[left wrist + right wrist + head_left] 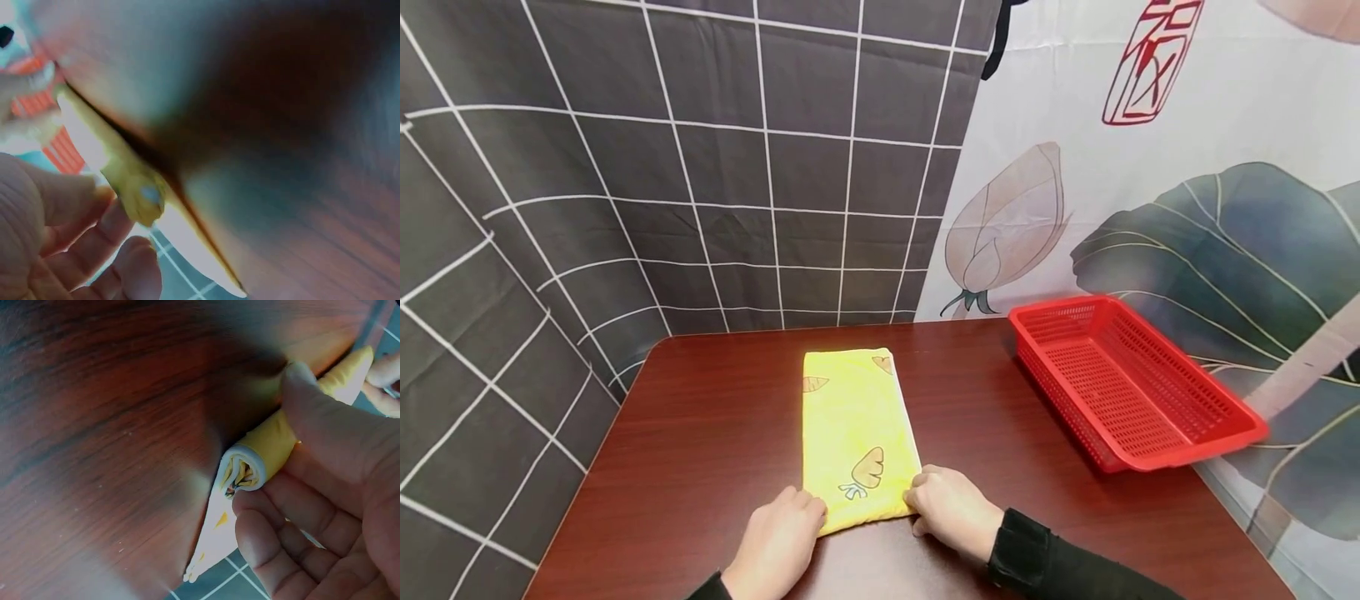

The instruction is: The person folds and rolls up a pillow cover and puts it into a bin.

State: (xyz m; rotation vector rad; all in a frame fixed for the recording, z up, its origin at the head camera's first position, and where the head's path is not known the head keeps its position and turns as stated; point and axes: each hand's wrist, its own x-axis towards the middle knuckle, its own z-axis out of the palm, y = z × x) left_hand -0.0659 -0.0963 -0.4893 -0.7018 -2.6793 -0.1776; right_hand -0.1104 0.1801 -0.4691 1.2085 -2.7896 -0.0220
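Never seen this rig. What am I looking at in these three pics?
No robot here: a person is working with two bare hands, the left hand and the right hand. The wide picture comes from a camera worn on the head, looking forward and down. The two close-ups come from cameras on each wrist; the left one is blurry. On the reddish-brown table lies a yellow cloth, with a red basket off to the right. Both hands hold the cloth at its near end, which the right wrist view shows rolled up.
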